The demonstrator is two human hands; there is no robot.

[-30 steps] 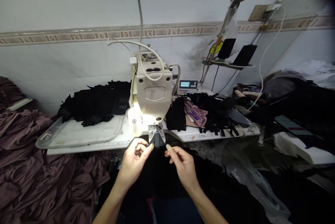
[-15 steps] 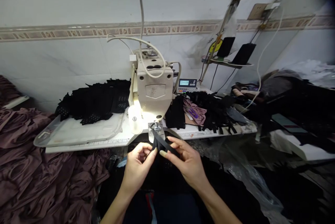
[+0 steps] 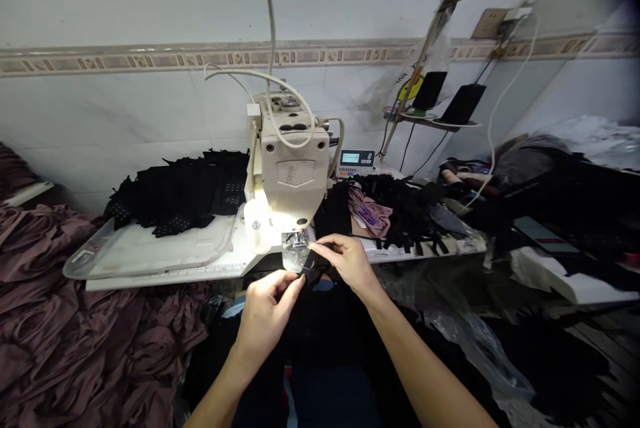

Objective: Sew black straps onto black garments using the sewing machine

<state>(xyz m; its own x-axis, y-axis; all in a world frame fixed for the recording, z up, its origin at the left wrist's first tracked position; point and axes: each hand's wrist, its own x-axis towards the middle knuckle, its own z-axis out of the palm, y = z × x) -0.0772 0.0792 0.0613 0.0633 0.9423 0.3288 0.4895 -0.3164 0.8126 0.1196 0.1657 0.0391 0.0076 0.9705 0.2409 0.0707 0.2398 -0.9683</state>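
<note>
A sewing machine [image 3: 295, 171] stands before me, its lamp lighting the metal plate [image 3: 295, 258] under the needle. My left hand [image 3: 270, 301] pinches a black fabric strap [image 3: 309, 261] just in front of that plate. With thumb and finger pressed together, my right hand [image 3: 347, 261] grips the upper part of the same strap, close to the presser foot [image 3: 300, 239]. Black fabric hangs below the left fingertips, and where it ends against my dark clothing I cannot tell.
Black garment pieces [image 3: 175, 191] are piled on the left of the table, and more black straps [image 3: 400, 208] lie on the right beside a control panel [image 3: 357, 161]. Mauve fabric [image 3: 90, 321] heaps up at the left. Black thread cones [image 3: 464, 105] stand at the back right.
My right hand has moved up and forward to beside the presser foot, taking the strap along. The left hand stays low, near its former place. The strap's loop is less visible.
</note>
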